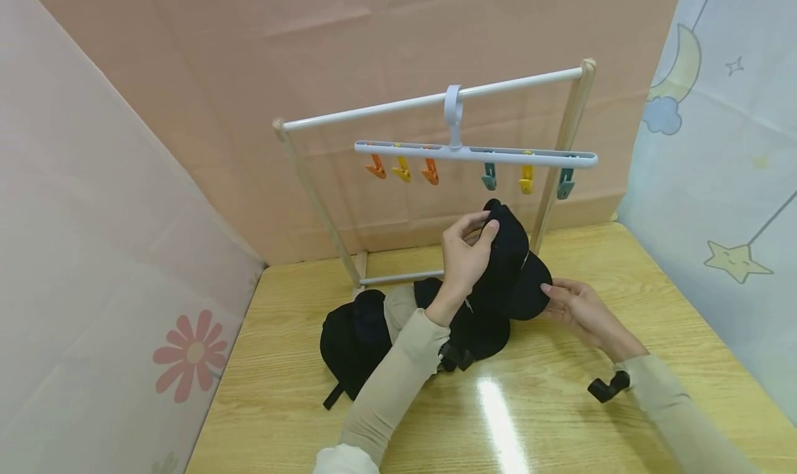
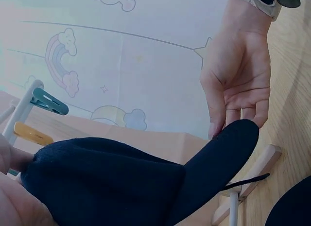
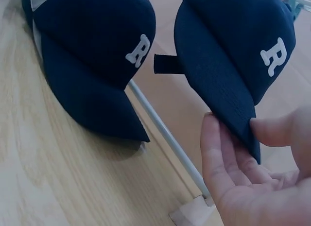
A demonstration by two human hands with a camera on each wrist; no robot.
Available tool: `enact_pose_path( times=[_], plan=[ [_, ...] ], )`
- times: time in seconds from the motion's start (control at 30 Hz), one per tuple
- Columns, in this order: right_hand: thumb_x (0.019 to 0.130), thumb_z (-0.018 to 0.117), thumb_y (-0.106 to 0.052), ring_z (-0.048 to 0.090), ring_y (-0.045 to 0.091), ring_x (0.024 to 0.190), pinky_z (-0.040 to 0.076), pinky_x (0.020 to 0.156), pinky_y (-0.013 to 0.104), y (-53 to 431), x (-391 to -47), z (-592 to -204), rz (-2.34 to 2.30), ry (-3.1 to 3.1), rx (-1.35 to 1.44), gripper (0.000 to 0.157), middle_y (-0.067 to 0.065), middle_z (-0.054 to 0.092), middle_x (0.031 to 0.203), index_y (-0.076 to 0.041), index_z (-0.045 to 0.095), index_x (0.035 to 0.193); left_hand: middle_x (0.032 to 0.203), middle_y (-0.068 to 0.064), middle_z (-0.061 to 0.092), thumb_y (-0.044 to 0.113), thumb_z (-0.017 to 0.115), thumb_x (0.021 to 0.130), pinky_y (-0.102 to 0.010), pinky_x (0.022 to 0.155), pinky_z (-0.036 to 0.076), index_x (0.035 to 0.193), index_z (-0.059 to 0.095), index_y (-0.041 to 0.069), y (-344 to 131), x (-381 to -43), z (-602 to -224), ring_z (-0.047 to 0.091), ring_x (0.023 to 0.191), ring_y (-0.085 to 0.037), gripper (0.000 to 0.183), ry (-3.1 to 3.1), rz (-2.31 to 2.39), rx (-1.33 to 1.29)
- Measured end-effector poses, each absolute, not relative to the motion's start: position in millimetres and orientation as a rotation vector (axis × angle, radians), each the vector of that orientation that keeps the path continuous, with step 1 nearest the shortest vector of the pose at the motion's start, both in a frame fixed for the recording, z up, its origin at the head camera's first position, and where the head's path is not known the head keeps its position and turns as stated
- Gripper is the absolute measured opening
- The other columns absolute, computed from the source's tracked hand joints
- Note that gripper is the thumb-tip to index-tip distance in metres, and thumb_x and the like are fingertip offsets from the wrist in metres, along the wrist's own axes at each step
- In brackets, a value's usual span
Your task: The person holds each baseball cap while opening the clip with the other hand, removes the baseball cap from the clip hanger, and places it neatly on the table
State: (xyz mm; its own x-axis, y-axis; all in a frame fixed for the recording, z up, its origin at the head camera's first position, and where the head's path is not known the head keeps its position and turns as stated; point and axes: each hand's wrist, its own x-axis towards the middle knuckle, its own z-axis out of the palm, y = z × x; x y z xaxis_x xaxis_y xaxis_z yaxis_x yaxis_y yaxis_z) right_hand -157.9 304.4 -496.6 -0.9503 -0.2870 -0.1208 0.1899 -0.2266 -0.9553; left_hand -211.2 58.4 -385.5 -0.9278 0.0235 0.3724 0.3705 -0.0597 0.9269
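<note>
A dark baseball cap [image 1: 507,252] is lifted below the clip hanger [image 1: 405,149], its brim slanting down to the right. My left hand [image 1: 465,252] grips the crown, thumb on the near side. With thumb and fingers, my right hand [image 3: 257,187] pinches the edge of the brim. In the right wrist view a white letter R [image 3: 274,57] shows on the front, and a strap [image 3: 167,64] sticks out behind. Part of the left hand [image 2: 19,201] shows at the crown in the left wrist view. Another dark cap [image 3: 92,36] with an R lies on the table beside it.
Several caps overlap in a row on the wooden table [image 1: 280,370], with a beige part [image 1: 400,308] among black ones [image 1: 342,342]. Over them stands a rack with a white top rail [image 1: 373,113]. Orange, yellow and green clips [image 1: 526,180] hang from the hanger.
</note>
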Motion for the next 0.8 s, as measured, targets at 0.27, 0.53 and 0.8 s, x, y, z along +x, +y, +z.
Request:
enact_pose_path(
  times=[0.27, 0.53, 0.8],
  plan=[
    [0.114, 0.053, -0.013, 0.076, 0.010, 0.098, 0.063, 0.089, 0.029, 314, -159, -487, -2.237, 1.803, -0.086, 0.020, -0.006, 0.076, 0.111, -0.009, 0.051, 0.133, 0.118, -0.018, 0.075, 0.010, 0.075, 0.101, -0.023, 0.093, 0.060, 0.122, 0.077, 0.000, 49, -207, -382, 0.072, 0.105, -0.011, 0.023, -1.962, -2.103, -0.480],
    [0.113, 0.050, -0.007, 0.075, 0.011, 0.094, 0.062, 0.082, 0.028, 318, -170, -483, -2.299, 1.755, -0.172, 0.018, -0.005, 0.076, 0.110, -0.007, 0.053, 0.132, 0.115, -0.018, 0.075, 0.011, 0.076, 0.100, -0.025, 0.091, 0.061, 0.121, 0.077, 0.000, 37, -207, -382, 0.073, 0.102, -0.011, 0.023, -1.979, -2.114, -0.466],
    [0.114, 0.046, -0.003, 0.075, 0.012, 0.095, 0.060, 0.080, 0.027, 320, -180, -490, -2.372, 1.665, -0.276, 0.021, -0.004, 0.077, 0.113, -0.011, 0.059, 0.128, 0.120, -0.014, 0.075, 0.014, 0.075, 0.101, -0.024, 0.082, 0.061, 0.124, 0.076, 0.001, 24, -209, -381, 0.070, 0.098, -0.005, 0.026, -2.073, -2.181, -0.467]
  ],
)
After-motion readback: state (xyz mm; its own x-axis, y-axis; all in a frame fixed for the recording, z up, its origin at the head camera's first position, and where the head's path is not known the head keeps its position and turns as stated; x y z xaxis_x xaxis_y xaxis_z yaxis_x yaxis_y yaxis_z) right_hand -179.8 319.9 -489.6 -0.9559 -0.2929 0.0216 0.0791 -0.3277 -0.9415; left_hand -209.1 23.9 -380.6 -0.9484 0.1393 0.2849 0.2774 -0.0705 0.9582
